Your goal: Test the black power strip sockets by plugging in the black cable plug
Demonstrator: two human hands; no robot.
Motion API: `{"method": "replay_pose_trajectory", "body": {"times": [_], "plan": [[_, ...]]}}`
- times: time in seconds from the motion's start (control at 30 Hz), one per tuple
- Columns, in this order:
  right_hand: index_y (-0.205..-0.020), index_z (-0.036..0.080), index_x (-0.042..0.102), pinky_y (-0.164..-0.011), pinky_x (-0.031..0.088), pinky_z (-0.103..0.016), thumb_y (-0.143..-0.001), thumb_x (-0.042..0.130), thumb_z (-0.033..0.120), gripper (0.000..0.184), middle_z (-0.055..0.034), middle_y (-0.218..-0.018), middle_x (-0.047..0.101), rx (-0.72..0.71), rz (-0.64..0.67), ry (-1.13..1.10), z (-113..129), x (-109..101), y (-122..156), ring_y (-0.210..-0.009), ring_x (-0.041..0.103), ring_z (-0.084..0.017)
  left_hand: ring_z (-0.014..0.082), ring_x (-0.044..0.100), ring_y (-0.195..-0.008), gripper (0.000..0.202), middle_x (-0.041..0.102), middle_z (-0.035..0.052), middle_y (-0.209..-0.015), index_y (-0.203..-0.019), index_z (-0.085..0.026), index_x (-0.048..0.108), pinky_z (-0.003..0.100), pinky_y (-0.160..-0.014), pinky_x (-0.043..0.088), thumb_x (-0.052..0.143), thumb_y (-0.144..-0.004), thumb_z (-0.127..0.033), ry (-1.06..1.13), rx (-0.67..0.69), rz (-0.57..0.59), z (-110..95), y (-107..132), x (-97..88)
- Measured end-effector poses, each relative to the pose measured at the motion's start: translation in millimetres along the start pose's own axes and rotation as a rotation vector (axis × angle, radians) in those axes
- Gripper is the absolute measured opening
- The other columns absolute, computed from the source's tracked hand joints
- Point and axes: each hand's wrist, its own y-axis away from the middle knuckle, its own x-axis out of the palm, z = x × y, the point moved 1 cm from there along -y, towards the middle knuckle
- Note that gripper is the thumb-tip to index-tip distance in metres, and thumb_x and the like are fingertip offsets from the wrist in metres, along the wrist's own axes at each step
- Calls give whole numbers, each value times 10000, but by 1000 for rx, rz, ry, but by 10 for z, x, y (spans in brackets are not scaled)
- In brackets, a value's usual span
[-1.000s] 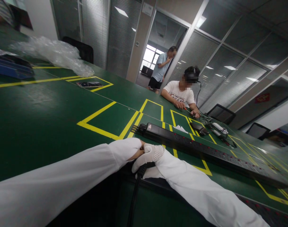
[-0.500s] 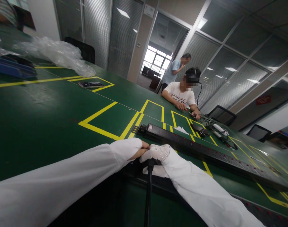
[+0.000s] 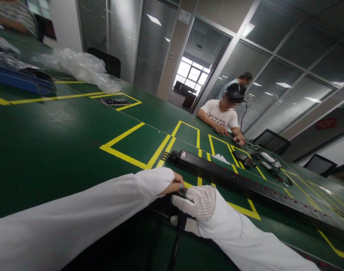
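My right hand [image 3: 200,205], in a white glove with dotted grip, is closed around the top of a black cable [image 3: 176,241]. The cable's ribbed sleeve comes out between its fingers and runs down toward me; what sits above it inside the glove is hidden. My left hand [image 3: 176,182], bare below a white sleeve, is bent with fingertips together, just touching or very near the gloved fingers. Whatever it pinches does not show. Beneath both hands lies a dark body, mostly covered. Just beyond lies a long black power strip [image 3: 231,171] with red-marked sockets, its plug pins [image 3: 165,156] at the left end.
The green table [image 3: 75,143] has yellow tape outlines. A phone [image 3: 115,102], clear plastic wrap [image 3: 75,67] and a blue tray [image 3: 22,79] lie at left. Across the table a seated person [image 3: 221,116] handles a screwdriver near cables; another person stands behind.
My right hand has shifted down and right with the cable end, away from my left fingers. The view has swung slightly left. The standing person has moved right, behind the seated one.
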Motion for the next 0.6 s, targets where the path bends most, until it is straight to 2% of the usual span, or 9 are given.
{"method": "replay_pose_trajectory", "body": {"times": [0.1, 0.2, 0.3, 0.37, 0.47, 0.6], "plan": [[-916, 231, 661, -469, 258, -242, -752, 612, 484, 306, 40, -593, 463, 52, -82, -283, -52, 62, 1, -508, 407, -87, 155, 574, -683, 261, 666, 20, -718, -894, -104, 708, 181, -576, 402, 511, -793, -242, -47, -12, 45, -13, 3, -11], [-927, 190, 668, -519, 353, -205, -738, 677, 364, 257, 30, -655, 513, 94, -137, -509, -63, 93, 2, -572, 487, -75, 162, 589, -738, 283, 677, 11, -742, -886, -146, 719, 183, -603, 411, 504, -838, -325, -70, -2, 78, -51, 26, -73], [-970, 194, 670, -539, 387, -202, -778, 654, 352, 249, 9, -738, 567, 69, -115, -456, -45, 82, 15, -622, 527, -84, 166, 601, -810, 324, 696, 16, -823, -882, -173, 728, 189, -673, 428, 478, -876, -380, -74, 33, 100, -69, 43, -129], [-952, 210, 686, -474, 344, -214, -802, 621, 408, 257, 13, -673, 536, 62, -96, -359, -44, 86, 35, -555, 485, -87, 165, 609, -847, 316, 701, 24, -885, -902, -172, 727, 195, -729, 436, 471, -883, -355, -56, 76, 120, -45, 33, -128], [-824, 204, 712, -409, 256, -220, -840, 563, 454, 292, 31, -534, 424, 204, -19, -286, -81, 129, 70, -444, 373, -72, 176, 622, -873, 299, 700, 48, -923, -938, -147, 718, 214, -771, 447, 472, -862, -297, -16, 145, 139, 42, -9, -72], [-765, 209, 719, -426, 275, -211, -840, 562, 460, 305, 27, -520, 424, 311, 155, -325, -150, 193, 96, -465, 393, -73, 204, 626, -890, 285, 703, 54, -932, -970, -146, 709, 231, -763, 454, 505, -817, -273, 17, 176, 145, 132, -43, -1]]}}
